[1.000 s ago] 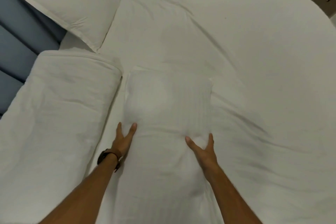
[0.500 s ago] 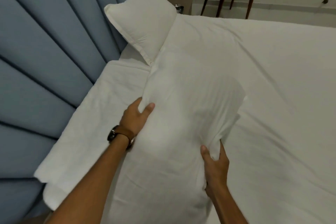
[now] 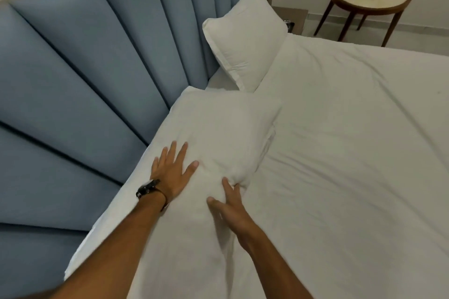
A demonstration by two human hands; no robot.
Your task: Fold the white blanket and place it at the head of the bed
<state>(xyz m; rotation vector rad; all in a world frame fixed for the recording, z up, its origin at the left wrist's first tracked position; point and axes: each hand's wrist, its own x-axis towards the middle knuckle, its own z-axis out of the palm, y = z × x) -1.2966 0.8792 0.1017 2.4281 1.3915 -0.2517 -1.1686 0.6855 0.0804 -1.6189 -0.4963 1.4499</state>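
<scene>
The folded white blanket (image 3: pixel 97 245) lies along the blue headboard (image 3: pixel 85 94) at the head of the bed. A white pillow (image 3: pixel 226 128) rests on top of it. My left hand (image 3: pixel 171 172), with a watch on the wrist, lies flat on the pillow's left side, fingers spread. My right hand (image 3: pixel 229 201) is at the pillow's near right corner: thumb and forefinger lie on top, and the other fingers are tucked under the corner.
A second white pillow (image 3: pixel 245 39) leans against the headboard further along. The white bed sheet (image 3: pixel 352 153) stretches to the right. A round wooden side table (image 3: pixel 371 0) with a clear bottle stands beyond the bed.
The pillow has been lifted off the mattress and carried left onto the folded blanket by the headboard. My left hand went from gripping it to lying flat on it.
</scene>
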